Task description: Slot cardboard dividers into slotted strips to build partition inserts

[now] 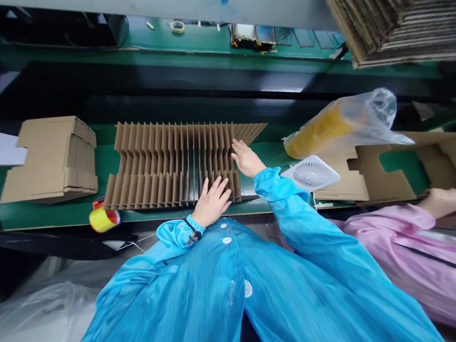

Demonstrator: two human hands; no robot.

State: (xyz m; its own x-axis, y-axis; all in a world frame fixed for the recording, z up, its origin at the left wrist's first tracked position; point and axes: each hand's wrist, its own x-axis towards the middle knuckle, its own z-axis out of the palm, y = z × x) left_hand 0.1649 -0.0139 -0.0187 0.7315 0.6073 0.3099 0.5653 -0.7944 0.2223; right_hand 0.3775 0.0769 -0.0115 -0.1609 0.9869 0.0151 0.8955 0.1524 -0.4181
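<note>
Head view, left to right: what lies left of the left grip [210, 203]?
Folded cardboard [44, 166] on the bench [105, 142], then a yellow roll [103, 219].
And at that grip?
Its fingers are spread at the near edge of the upright cardboard dividers [142, 157], which extend mostly leftward from it.
The right grip [247, 158]?
Spread too, beside the dividers' right end. Right of it: a white fan [312, 175], with a bagged yellow cylinder [316, 131] behind.
</note>
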